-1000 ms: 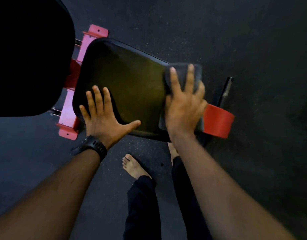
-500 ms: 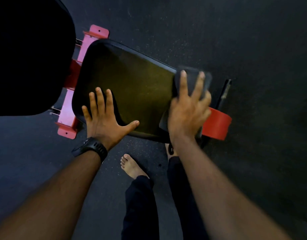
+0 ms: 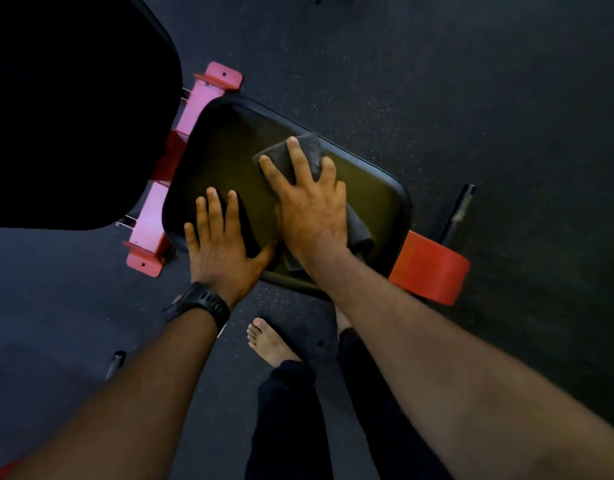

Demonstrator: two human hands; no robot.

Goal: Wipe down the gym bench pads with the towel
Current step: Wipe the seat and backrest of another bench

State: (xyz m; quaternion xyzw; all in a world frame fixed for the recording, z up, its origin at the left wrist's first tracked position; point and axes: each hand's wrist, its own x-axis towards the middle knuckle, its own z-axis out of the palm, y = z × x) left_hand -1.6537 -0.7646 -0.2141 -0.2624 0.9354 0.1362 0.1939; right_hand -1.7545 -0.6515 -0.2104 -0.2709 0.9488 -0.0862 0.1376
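Back pad [image 3: 73, 109] at far left, dark, raised; red frame [image 3: 198, 109] beside it; left hand [image 3: 222, 244] flat on seat pad [image 3: 374, 199], fingers spread; right hand [image 3: 309, 209] presses grey towel [image 3: 291, 157] on pad centre, fingers apart; red roller [image 3: 430, 268] at right end.

Seat pad [image 3: 374, 199] clear rightward; left hand [image 3: 222, 240] blocks its near-left corner.
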